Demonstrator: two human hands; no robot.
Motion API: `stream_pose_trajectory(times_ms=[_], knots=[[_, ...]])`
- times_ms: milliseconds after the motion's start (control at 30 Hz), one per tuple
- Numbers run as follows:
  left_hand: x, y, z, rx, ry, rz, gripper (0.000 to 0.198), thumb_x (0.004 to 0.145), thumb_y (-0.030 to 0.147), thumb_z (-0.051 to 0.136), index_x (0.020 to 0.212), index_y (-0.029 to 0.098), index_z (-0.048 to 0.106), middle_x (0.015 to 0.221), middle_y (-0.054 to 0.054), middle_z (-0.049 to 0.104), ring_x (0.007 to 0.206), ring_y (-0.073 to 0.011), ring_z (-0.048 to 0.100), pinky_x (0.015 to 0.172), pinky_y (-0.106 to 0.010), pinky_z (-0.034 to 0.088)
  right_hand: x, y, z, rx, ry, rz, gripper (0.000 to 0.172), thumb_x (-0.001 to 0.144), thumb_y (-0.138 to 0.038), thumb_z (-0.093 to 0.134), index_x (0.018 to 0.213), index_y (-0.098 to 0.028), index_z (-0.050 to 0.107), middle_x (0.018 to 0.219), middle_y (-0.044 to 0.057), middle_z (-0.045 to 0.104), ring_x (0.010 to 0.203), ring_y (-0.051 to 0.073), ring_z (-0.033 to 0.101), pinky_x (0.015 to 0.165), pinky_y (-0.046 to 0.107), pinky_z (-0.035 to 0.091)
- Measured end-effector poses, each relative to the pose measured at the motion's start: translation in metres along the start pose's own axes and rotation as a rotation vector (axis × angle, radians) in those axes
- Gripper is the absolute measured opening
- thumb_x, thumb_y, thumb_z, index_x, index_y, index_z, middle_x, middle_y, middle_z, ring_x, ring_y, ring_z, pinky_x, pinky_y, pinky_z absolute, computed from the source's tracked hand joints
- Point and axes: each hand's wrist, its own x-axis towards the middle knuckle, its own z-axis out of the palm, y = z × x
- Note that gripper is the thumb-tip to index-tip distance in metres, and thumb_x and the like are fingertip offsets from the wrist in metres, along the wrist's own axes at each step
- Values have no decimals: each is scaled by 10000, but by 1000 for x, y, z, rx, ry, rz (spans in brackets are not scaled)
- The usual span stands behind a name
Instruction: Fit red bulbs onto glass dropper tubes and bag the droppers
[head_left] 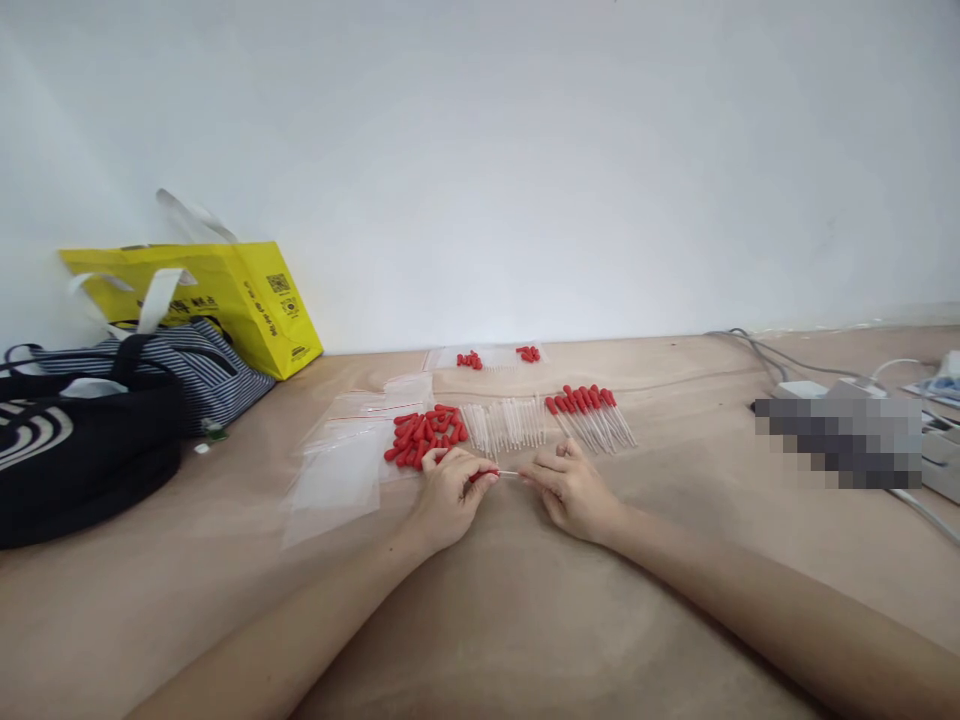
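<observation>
My left hand [450,490] pinches a red rubber bulb [482,476] over the tan table. My right hand [571,488] pinches the other end of a thin clear glass tube [510,473] that runs into the bulb. Just behind my left hand lies a pile of loose red bulbs [424,432]. Bare clear tubes [506,424] lie in a row behind both hands. To their right, a row of finished droppers with red bulbs [591,412] fans out.
Clear plastic bags [341,470] lie left of the bulbs. More bagged droppers [495,357] sit near the wall. A yellow bag [225,290], a striped bag [187,365] and a black bag [67,450] stand far left. Cables and a blurred object [836,440] lie at right.
</observation>
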Motion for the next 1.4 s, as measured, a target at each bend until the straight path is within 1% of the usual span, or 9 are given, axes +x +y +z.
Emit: stream_pose_trajectory(times_ms=[133,233,500,667,833,967,1067,1233,1400], knots=[[-1,2,-1,17,-25,45,143,808,256,449,783,231,588,740,26,641,751,-144,533,853,-389,203,1,2,-2,-87,-4,-78,293,728,-29,352,831,-163,592,651,12,537,565,105,399,662,299,225],[-2,4,-2,43,-28,100,148,811,264,448,775,230,587,733,25,641,756,-145,531,864,-393,198,2,3,-3,-112,-5,-94,272,730,-45,359,798,-158,597,629,6,522,533,97,369,647,302,214],[-4,8,-3,74,-12,179,156,826,259,429,761,210,563,716,20,627,754,-139,526,893,-392,189,3,-2,-3,20,-29,-55,206,778,-109,380,790,-159,580,638,8,531,575,103,411,632,276,230],[-6,9,-2,92,-28,176,159,820,250,423,758,211,564,710,17,629,768,-144,528,914,-401,174,6,-3,0,65,-54,-45,196,804,-137,386,776,-164,578,638,10,539,593,105,444,628,264,246],[-3,9,-1,62,-50,163,163,823,260,426,761,225,573,711,30,633,760,-137,533,914,-397,171,8,-3,1,105,-64,-43,206,821,-146,381,828,-175,585,666,13,570,622,106,480,637,268,251],[0,2,-4,39,-12,107,142,804,335,473,833,247,581,784,31,645,787,-147,532,911,-405,156,7,3,-3,135,-42,13,205,850,-213,378,862,-186,581,722,22,598,663,116,505,656,274,268],[1,-4,-7,47,33,73,146,797,352,484,810,247,585,806,28,650,799,-157,530,909,-419,141,4,11,-6,155,-32,58,213,859,-260,380,857,-184,578,772,32,610,693,123,513,676,275,292],[0,-4,-9,42,12,83,131,796,327,485,820,259,594,791,28,649,789,-158,530,909,-430,135,-2,15,-8,100,-44,45,209,855,-206,367,859,-172,574,755,38,607,703,130,510,680,285,296],[-1,1,-8,47,0,112,141,801,304,473,757,231,584,710,33,630,753,-146,528,907,-418,147,-3,9,-3,48,7,-5,211,845,-181,367,806,-154,573,686,35,592,655,123,488,669,286,283]])
